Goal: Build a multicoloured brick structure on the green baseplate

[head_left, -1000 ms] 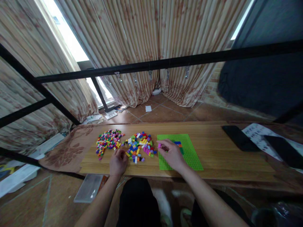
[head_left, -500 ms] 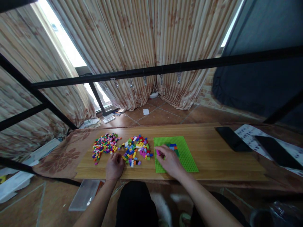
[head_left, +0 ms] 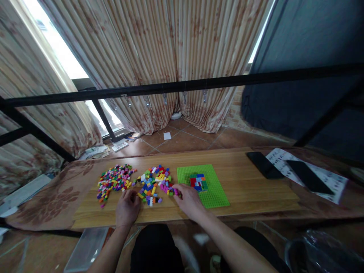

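Observation:
My right hand (head_left: pixel 188 201) is pinched on a magenta toy brick (head_left: pixel 176 192). It hovers between the middle pile of bricks (head_left: pixel 154 185) and the green baseplate (head_left: pixel 214 189). A small block of red, blue, green and light blue bricks (head_left: pixel 199 182) is built up on that plate. My left hand (head_left: pixel 127 207) rests on the wooden board with its fingers curled, close to both piles; whatever lies inside its grip is hidden. Beyond it, on the left, spreads a pile of smaller multicoloured bricks (head_left: pixel 115 180).
On the right lie a black phone (head_left: pixel 264 165), a printed sheet (head_left: pixel 277 157) and another dark flat device (head_left: pixel 308 176). A clear plastic box (head_left: pixel 87 248) sits below the front edge of the wooden board (head_left: pixel 244 197). A black metal rail (head_left: pixel 193 84) crosses behind.
My right hand has moved left off the baseplate toward the middle pile, with the magenta brick, uncovering the built bricks. My left hand stays curled by the piles. The camera view has shifted slightly.

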Action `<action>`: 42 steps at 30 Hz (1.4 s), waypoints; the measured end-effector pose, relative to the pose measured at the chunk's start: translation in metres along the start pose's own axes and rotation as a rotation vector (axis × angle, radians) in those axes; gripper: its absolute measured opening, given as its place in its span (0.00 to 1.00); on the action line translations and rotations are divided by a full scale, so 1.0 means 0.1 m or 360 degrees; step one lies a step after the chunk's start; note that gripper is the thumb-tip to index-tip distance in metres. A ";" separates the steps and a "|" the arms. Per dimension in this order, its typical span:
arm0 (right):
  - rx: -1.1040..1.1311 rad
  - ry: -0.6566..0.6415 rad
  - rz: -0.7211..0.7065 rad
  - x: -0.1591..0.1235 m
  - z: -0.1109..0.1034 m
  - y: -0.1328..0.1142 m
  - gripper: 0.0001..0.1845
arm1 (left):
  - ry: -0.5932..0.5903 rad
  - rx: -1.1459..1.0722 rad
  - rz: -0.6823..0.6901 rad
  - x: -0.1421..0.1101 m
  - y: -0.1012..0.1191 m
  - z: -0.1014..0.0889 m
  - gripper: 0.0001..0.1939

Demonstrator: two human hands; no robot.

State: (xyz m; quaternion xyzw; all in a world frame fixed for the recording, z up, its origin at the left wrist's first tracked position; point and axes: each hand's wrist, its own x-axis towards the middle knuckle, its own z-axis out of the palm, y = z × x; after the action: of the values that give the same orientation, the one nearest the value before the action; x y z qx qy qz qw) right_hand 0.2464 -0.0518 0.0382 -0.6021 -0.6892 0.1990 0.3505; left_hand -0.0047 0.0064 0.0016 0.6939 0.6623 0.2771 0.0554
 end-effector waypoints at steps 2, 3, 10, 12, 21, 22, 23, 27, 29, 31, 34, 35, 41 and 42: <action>-0.0050 0.0015 0.0018 -0.01 -0.06 0.00 0.15 | -0.0005 -0.0001 0.0005 0.00 0.00 0.00 0.05; -0.0065 0.0039 0.0032 -0.01 -0.11 0.00 0.15 | -0.0007 -0.0003 0.0002 0.00 0.00 0.00 0.05; -0.0177 0.0098 0.0183 -0.06 -0.43 0.19 0.14 | 0.0023 -0.0038 0.0027 0.00 -0.02 0.02 0.05; -0.0198 0.0046 0.0214 -0.07 -0.41 0.22 0.14 | 0.0032 -0.0031 0.0040 0.00 0.00 0.01 0.04; -0.0282 -0.0306 -0.0063 -0.01 0.03 -0.03 0.15 | 0.0063 -0.0047 0.0036 -0.03 0.02 0.03 0.03; -0.0309 -0.0323 -0.0097 0.00 0.09 -0.06 0.15 | 0.0058 -0.0057 0.0039 -0.03 0.02 0.03 0.03; -0.0329 -0.0336 -0.0123 0.02 0.14 -0.07 0.15 | 0.0054 -0.0067 0.0037 -0.03 0.02 0.03 0.03; -0.0366 -0.0348 -0.0179 0.10 0.29 -0.10 0.16 | 0.0047 -0.0105 0.0020 -0.05 0.02 0.04 0.03; -0.0368 -0.0337 -0.0184 0.12 0.35 -0.10 0.17 | 0.0051 -0.0129 0.0022 -0.06 0.01 0.04 0.03; -0.0382 -0.0309 -0.0168 0.15 0.39 -0.11 0.16 | 0.0055 -0.0148 0.0023 -0.06 0.01 0.04 0.03; -0.0411 -0.0241 -0.0179 0.20 0.43 -0.15 0.14 | 0.0050 -0.0166 0.0027 -0.07 0.01 0.04 0.04; -0.0412 -0.0223 -0.0206 0.22 0.45 -0.17 0.14 | 0.0048 -0.0170 0.0026 -0.07 0.01 0.04 0.04; -0.0372 -0.0290 -0.0385 0.44 0.53 -0.21 0.15 | 0.0043 -0.0190 0.0005 -0.08 0.04 0.02 0.04; -0.0373 -0.0317 -0.0404 0.47 0.55 -0.21 0.15 | 0.0045 -0.0199 0.0009 -0.08 0.05 0.01 0.04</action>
State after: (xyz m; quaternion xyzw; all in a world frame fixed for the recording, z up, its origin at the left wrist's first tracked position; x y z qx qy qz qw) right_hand 0.1907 -0.0018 0.0272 -0.5245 -0.8093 0.1300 0.2303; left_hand 0.0002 -0.0012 0.0002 0.6869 0.6426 0.3278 0.0884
